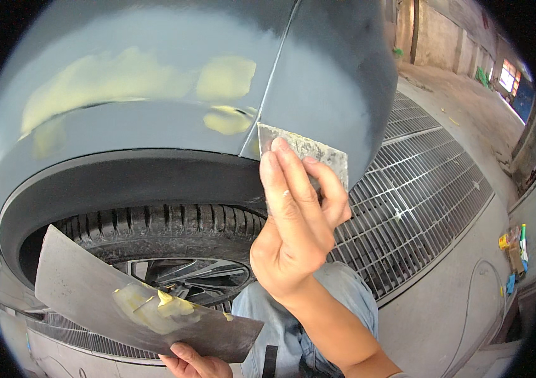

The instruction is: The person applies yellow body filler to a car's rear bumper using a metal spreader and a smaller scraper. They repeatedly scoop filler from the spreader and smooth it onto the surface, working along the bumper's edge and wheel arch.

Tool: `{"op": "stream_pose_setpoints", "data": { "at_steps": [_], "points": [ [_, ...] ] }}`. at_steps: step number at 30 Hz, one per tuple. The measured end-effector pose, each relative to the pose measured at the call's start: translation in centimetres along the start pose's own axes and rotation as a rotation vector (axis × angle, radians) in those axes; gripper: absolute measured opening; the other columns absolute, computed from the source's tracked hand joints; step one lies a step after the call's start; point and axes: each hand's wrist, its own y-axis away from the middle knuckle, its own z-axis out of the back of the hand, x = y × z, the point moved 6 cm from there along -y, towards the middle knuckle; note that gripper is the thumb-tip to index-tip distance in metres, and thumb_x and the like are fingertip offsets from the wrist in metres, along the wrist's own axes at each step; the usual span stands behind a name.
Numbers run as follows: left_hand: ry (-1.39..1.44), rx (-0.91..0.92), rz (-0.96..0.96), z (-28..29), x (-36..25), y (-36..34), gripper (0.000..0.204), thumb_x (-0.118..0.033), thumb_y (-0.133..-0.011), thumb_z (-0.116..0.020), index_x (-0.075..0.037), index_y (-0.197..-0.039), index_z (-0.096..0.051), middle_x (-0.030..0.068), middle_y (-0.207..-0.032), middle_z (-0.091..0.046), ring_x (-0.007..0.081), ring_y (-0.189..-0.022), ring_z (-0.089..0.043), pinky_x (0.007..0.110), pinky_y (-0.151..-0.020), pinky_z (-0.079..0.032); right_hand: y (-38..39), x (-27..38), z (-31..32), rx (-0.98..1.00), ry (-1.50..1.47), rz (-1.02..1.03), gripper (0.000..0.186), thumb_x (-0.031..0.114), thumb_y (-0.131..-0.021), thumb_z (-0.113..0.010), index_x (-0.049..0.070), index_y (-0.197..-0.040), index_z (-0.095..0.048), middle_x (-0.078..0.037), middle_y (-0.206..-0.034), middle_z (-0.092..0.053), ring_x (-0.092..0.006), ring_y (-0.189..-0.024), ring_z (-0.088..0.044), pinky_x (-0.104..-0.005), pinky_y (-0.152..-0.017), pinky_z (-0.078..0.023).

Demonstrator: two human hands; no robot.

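Note:
My right hand (299, 214) grips a small putty spreader (315, 151), a flat blade smeared with dried filler. The fingers lie over its face, and the blade is at the car's grey panel (167, 38), just right of the panel seam; whether it touches I cannot tell. Low on the left, my left hand (195, 364) holds a large dark mixing plate (85, 277) by its lower edge. A dab of yellow putty (170, 304) sits on that plate. Yellow filler patches (227, 77) show on the panel above the wheel arch, with a smaller patch (227, 120) by the seam.
Below the arch is the tyre (167, 220) with its spoked rim (186, 277). A metal floor grating (413, 189) runs along the right. Farther right, small bottles and packets (517, 252) lie near a thin hose (469, 296). My knee (343, 283) is close to the wheel.

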Motion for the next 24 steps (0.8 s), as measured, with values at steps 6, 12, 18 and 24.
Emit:
{"op": "stream_pose_setpoints", "data": {
  "at_steps": [6,12,18,24],
  "points": [
    [-0.015,0.004,0.035,0.6,0.8,0.1,0.039,-0.032,-0.119,-0.052,0.004,-0.134,-0.058,0.0136,-0.130,-0.067,0.0186,-0.115,-0.061,0.033,-0.103,-0.049,1.6,0.6,-0.5,0.079,0.016,-0.001,0.043,0.003,-0.089,-0.065,0.006,-0.129,-0.083,-0.007,-0.135,-0.080,-0.0279,-0.127,-0.061,-0.0386,-0.108,-0.032],
    [-0.001,0.044,0.011,-0.1,0.0,-0.1,0.040,-0.032,-0.119,-0.052,0.004,-0.134,-0.058,0.0149,-0.133,-0.066,0.0192,-0.117,-0.062,0.034,-0.105,-0.049,0.2,0.6,0.9,0.016,-0.002,-0.022,0.043,0.000,-0.090,-0.065,0.002,-0.130,-0.081,-0.012,-0.133,-0.080,-0.0290,-0.123,-0.063,-0.0371,-0.110,-0.034],
    [0.077,0.009,0.060,0.8,1.0,-0.1,0.037,-0.030,-0.119,-0.054,0.003,-0.133,-0.057,0.0145,-0.133,-0.067,0.0192,-0.117,-0.062,0.033,-0.104,-0.050,-0.6,0.6,0.2,-0.008,-0.016,-0.030,0.048,-0.009,-0.087,-0.067,-0.001,-0.132,-0.079,-0.015,-0.134,-0.079,-0.0295,-0.124,-0.064,-0.0358,-0.110,-0.038],
    [0.030,0.006,0.047,1.2,1.9,0.0,0.037,-0.029,-0.119,-0.053,0.004,-0.135,-0.056,0.0143,-0.133,-0.067,0.0187,-0.118,-0.062,0.033,-0.104,-0.050,0.3,1.0,0.2,0.048,-0.002,-0.026,0.040,0.003,-0.092,-0.067,0.004,-0.129,-0.082,-0.009,-0.134,-0.080,-0.0275,-0.124,-0.062,-0.0372,-0.111,-0.032]
  ]
}}
